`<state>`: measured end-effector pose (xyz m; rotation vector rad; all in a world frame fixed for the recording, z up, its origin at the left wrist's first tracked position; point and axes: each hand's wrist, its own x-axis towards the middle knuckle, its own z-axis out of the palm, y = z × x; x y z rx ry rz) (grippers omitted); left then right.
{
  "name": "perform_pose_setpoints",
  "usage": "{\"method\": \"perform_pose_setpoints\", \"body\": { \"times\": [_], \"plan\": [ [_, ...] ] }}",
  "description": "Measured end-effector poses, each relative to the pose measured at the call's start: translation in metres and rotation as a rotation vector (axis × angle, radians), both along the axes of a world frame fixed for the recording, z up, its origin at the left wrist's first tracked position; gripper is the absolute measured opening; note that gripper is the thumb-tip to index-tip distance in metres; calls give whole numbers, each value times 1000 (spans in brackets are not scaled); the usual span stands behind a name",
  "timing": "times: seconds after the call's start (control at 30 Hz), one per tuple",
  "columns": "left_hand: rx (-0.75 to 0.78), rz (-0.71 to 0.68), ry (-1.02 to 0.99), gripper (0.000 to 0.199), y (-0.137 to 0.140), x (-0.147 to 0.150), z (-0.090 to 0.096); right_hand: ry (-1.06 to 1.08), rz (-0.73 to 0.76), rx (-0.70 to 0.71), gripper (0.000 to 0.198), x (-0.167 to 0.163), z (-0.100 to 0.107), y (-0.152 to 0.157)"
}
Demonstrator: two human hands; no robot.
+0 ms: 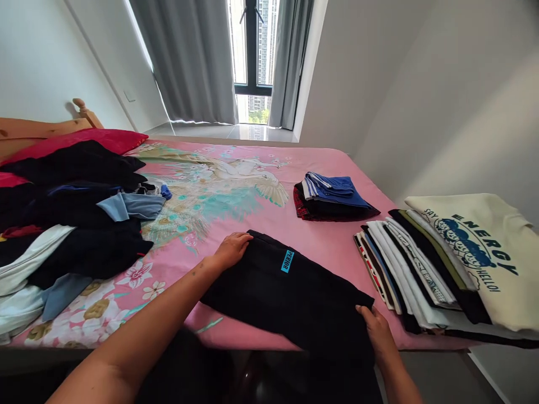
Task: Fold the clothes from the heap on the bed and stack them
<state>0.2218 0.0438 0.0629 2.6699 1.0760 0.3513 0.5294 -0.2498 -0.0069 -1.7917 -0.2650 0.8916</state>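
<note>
A black garment (269,292) with a blue patch lettered "PERIOR" lies spread near the front edge of the bed. Its lower right part hangs over the edge towards me; I cannot tell whether it is a top or trousers. My left hand (232,250) pinches the far left corner of the cloth, fingers closed. At the right corner, my right hand (376,330) grips the side, thumb on top and most fingers hidden beneath.
On the pink patterned bed (227,219), a heap of loose clothes (80,207) lies left. Farther back is a small folded pile (337,193) with blue shorts on top. A row of folded clothes (416,269) and a cream shirt (475,247) lie right, close to my right hand.
</note>
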Motion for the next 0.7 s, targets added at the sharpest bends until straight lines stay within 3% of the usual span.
{"method": "perform_pose_setpoints", "body": {
  "times": [0.1, 0.23, 0.37, 0.5, 0.63, 0.7],
  "plan": [
    [18, 37, 89, 36, 17, 19, -5, -23, -7, 23, 37, -2, -2, -1],
    [29, 70, 142, 20, 36, 26, 3, 28, -14, 62, 39, 4, -11, -6],
    [52, 61, 113, 27, 53, 32, 19, 105, -14, 96, 43, 7, -15, -6],
    [60, 145, 59, 24, 65, 54, 15, 73, -38, 84, 46, 5, -11, -6],
    [102, 345, -13, 28, 42, 77, -2, 83, -50, 72, 52, 4, -11, -7],
    [148, 304, -98, 30, 10, 84, -9, 92, -53, 77, 52, 4, -12, -7]
  ]
}}
